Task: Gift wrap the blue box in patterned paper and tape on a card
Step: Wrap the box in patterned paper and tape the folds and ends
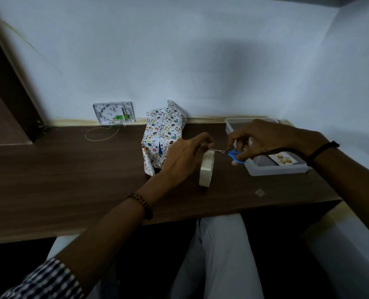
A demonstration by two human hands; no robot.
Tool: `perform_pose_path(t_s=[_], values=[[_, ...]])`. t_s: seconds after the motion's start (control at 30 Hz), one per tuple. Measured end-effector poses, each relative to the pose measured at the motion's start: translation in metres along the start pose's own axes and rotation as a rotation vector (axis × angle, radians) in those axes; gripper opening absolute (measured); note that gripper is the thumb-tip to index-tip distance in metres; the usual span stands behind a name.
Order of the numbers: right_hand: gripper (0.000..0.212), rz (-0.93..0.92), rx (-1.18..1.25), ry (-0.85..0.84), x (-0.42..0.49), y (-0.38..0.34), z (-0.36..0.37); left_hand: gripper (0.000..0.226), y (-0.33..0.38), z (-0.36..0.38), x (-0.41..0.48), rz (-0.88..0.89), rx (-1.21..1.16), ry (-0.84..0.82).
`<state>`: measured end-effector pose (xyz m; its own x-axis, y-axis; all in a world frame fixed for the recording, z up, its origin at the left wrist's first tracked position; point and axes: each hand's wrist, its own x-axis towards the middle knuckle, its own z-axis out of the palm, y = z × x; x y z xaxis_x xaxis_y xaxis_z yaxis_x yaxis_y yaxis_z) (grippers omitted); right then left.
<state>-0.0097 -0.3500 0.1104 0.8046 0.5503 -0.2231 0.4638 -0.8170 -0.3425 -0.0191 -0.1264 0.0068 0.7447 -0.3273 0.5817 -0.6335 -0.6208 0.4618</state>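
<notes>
The box point(160, 134), wrapped in white paper with coloured egg patterns, lies on the dark wooden desk point(71, 180); a sliver of blue shows at a gap near its front. In front of it my left hand point(183, 156) pinches the pulled end of a clear tape roll point(207, 169), which hangs below my fingers. My right hand point(259, 140) grips small blue-handled scissors point(233, 155), their blades pointing left at the tape by my left fingertips. A card with gold shapes point(284, 159) lies in the plastic tray.
A clear plastic tray point(274, 170) stands at the right of the desk. A small piece of tape point(259, 192) lies near the front edge. A wall socket plate point(114, 112) and a thin yellow wire loop point(101, 134) are at the back left.
</notes>
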Motion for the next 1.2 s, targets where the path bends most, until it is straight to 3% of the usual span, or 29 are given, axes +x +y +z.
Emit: perform_pose_path(t_s=[0.37, 0.73, 0.87, 1.03, 1.2], values=[[0.023, -0.046, -0.056, 0.076, 0.004, -0.015, 0.002, 0.010, 0.002, 0.014, -0.010, -0.027, 0.026, 0.120], [0.023, -0.100, -0.078, 0.105, 0.004, -0.018, 0.011, 0.022, 0.009, 0.023, -0.021, -0.090, 0.108, 0.210], [0.025, -0.102, -0.084, 0.102, 0.002, -0.019, 0.010, 0.009, 0.012, 0.026, -0.021, -0.096, 0.196, 0.249], [0.019, -0.075, -0.097, 0.073, 0.000, -0.018, 0.007, 0.037, 0.015, 0.027, -0.024, -0.123, 0.267, 0.258], [0.022, -0.025, -0.090, 0.114, -0.001, -0.014, 0.008, 0.017, 0.019, 0.024, -0.026, -0.125, 0.242, 0.244]])
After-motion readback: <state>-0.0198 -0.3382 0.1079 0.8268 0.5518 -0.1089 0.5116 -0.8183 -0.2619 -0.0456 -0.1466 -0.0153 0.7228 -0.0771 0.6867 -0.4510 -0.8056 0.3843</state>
